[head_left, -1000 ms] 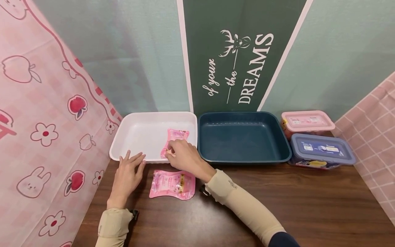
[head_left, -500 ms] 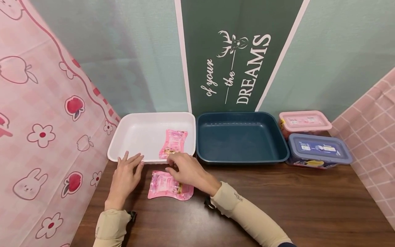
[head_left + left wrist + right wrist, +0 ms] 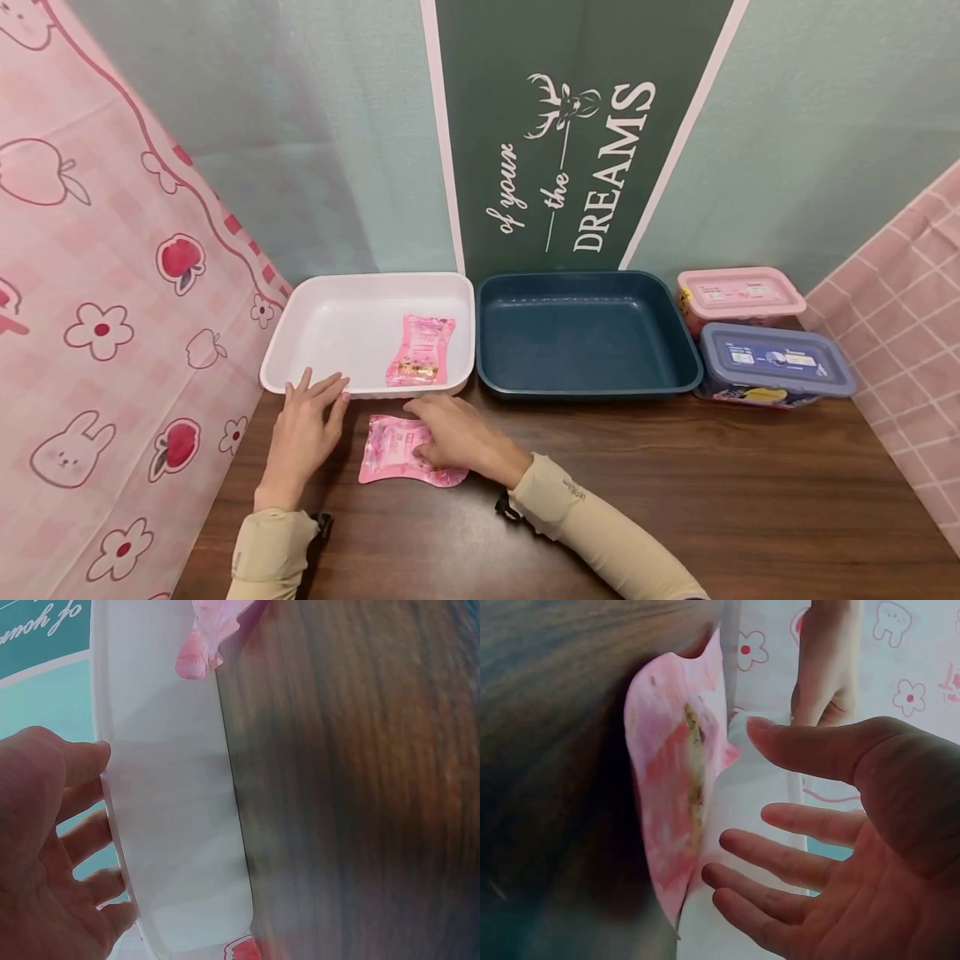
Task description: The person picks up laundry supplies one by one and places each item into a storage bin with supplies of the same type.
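Note:
My left hand (image 3: 303,429) rests its spread fingertips on the near rim of the white tray (image 3: 330,312). In the left wrist view, the fingers (image 3: 94,844) lie along that rim without curling round it. One pink foil pouch (image 3: 422,350) lies flat in the tray's right half. A second pink pouch (image 3: 393,450) lies on the table just before the tray. Over its right part hovers my right hand (image 3: 459,437), hiding that end in the head view. The right wrist view has these fingers (image 3: 780,859) apart from the pouch (image 3: 667,787), gripping nothing.
A dark blue tray (image 3: 585,333) stands close against the white one on its right. Farther right are two lidded tubs, one pink (image 3: 742,293) and one blue (image 3: 778,364). Patterned cloths (image 3: 105,250) enclose the wooden table (image 3: 675,475) on the left, back and right.
My right hand has let go of the pouch in the white tray, drawn back toward me, and come over the pouch on the table. My left hand has stayed on the rim.

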`<state>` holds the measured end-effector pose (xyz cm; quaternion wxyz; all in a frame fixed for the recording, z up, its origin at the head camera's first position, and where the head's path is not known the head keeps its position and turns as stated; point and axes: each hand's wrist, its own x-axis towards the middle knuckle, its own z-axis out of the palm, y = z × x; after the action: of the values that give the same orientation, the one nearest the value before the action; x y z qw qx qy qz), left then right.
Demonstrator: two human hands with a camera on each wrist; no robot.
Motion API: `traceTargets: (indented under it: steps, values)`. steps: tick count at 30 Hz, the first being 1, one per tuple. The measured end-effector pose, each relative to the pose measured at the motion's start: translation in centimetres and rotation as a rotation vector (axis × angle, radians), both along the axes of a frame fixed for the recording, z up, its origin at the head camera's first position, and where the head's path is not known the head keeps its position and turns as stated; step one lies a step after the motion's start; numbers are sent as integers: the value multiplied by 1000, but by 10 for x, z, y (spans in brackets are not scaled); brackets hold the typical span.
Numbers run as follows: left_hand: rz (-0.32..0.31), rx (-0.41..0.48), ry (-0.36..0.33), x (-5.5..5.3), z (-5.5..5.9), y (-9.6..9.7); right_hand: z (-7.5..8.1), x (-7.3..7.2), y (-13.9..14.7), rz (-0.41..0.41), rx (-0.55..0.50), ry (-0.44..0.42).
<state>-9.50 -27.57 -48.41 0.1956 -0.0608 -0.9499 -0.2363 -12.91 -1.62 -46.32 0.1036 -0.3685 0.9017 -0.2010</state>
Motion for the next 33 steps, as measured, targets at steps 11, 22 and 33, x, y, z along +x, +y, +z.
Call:
traceTargets:
  steps: [11,22,33]
  values:
    - [-3,12,-13,1,1,-1,-13,1,-4,-4,31,-40]
    - [1,12,-15,0,1,1,-13,0,-8,-31,71,-104]
    - [-12,-34,35,3,3,-2,-9,7,0,-81,55,-208]
